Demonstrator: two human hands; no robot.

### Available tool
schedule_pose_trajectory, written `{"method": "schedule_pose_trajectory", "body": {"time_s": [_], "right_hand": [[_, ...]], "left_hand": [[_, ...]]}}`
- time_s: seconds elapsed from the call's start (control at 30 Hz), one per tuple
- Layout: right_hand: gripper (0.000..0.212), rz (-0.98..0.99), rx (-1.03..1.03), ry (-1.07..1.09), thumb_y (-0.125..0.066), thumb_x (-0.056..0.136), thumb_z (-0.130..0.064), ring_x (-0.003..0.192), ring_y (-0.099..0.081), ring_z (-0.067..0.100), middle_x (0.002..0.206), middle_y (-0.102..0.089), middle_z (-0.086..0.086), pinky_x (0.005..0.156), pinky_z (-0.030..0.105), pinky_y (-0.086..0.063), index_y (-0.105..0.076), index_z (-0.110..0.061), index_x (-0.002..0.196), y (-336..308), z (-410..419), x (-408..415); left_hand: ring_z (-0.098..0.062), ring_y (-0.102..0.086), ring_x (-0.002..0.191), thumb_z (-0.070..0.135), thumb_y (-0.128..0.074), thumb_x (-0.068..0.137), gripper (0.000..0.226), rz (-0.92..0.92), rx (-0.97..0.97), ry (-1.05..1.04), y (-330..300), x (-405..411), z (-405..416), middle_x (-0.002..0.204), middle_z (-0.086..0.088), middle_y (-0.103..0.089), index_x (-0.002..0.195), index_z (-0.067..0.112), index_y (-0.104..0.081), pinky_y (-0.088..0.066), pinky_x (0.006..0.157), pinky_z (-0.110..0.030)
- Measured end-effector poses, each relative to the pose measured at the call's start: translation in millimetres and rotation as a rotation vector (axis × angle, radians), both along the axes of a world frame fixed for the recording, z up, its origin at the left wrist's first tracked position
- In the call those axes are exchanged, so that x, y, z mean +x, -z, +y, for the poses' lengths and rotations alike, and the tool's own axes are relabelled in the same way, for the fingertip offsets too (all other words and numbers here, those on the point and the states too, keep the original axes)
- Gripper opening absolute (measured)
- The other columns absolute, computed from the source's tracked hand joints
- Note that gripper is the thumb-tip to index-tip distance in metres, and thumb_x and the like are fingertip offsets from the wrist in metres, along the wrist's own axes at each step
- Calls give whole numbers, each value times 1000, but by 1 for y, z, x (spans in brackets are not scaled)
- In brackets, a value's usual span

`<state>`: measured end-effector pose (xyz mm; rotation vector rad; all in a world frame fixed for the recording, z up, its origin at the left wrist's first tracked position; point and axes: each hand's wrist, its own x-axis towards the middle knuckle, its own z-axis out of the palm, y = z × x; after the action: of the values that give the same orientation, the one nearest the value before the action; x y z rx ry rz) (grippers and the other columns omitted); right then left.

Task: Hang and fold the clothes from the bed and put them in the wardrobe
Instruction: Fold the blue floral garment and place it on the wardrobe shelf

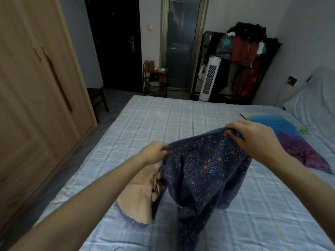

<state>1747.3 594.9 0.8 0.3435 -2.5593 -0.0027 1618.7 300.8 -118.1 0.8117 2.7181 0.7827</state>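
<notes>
Both hands are up over the bed (253, 223), holding a dark blue floral garment (203, 171) by its top edge. The left hand (154, 153) pinches one corner, fingers curled tight round the fabric; the right hand (253, 136) has its fingers hooked over the other corner. The rest of the cloth hangs down between them and bunches on the checked sheet. Just left of it, partly under it, lies a beige garment (139, 192) with a blue patterned hem, could be the same piece's lining, hard to say. Off to the right there's a blue-to-purple cloth (293, 140) spread flat. The wardrobe (36, 78) on the left has its doors closed. Further back: a white tower fan (209, 78), a packed clothes rack (246, 51) and a dark door (117, 42).
</notes>
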Motion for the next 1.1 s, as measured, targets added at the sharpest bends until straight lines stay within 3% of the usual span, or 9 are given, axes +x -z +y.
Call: {"method": "schedule_pose_trajectory", "body": {"time_s": [0.13,0.23,0.37,0.5,0.63,0.77,0.87,0.97,1.1], "right_hand": [[15,14,-44,31,-63,90,-30,78,-64,30,90,-70,1,57,37,-52,-68,-22,102,-8,2,-6],[16,18,-132,83,-64,89,-26,81,-64,33,91,-71,6,64,44,-54,-68,-18,102,-9,14,-8],[13,-11,-189,136,-66,88,-21,81,-65,33,91,-71,9,65,44,-54,-68,-17,100,3,24,-2],[12,-31,-130,123,-66,89,-22,81,-64,31,91,-70,3,61,38,-51,-68,-20,101,10,19,4],[12,-21,-128,89,-65,89,-27,81,-64,29,89,-69,0,60,39,-53,-68,-21,100,8,15,6],[11,-36,-181,36,-65,89,-27,78,-64,25,85,-68,-1,61,40,-53,-67,-20,98,13,2,7],[10,-38,-225,35,-64,90,-26,81,-64,25,88,-70,1,64,42,-54,-67,-21,99,13,-2,8],[11,-55,-226,58,-64,90,-25,81,-64,26,89,-70,3,64,41,-54,-67,-20,100,15,-3,6],[14,-71,-223,154,-61,92,-26,83,-65,32,91,-71,7,65,42,-54,-67,-19,102,20,15,4]], "left_hand": [[-20,-68,79,17,-51,100,18,-360,434,-65,-47,-4,0,92,-11,-70,102,8,-66,-58,69,-30],[-19,-69,77,13,-62,92,10,-423,671,-35,-99,0,-7,89,-8,-71,102,14,-64,-55,64,-24],[-14,-70,77,26,-79,79,29,-369,211,224,-99,16,-20,90,1,-74,102,27,-61,-54,68,-27],[0,-61,76,14,-75,77,37,-265,-215,350,-51,24,-17,84,18,-63,108,25,-59,-46,68,-18],[-24,-58,80,10,-55,76,11,21,-138,76,-14,10,-27,78,1,-58,77,21,-54,-47,67,-38],[-28,-54,85,16,-46,73,13,199,104,-200,15,1,-33,81,-3,-52,69,27,-45,-45,68,-38],[-20,-57,86,27,-48,86,15,-102,286,-470,19,1,-31,98,-6,-62,89,15,-57,-51,75,-35],[-18,-58,73,33,-41,99,31,-589,410,-521,14,13,-27,93,-11,-63,92,9,-59,-44,60,-23],[-18,-67,91,50,-54,92,41,-519,485,-388,16,22,-35,98,-2,-72,99,13,-69,-51,87,-31]]}}
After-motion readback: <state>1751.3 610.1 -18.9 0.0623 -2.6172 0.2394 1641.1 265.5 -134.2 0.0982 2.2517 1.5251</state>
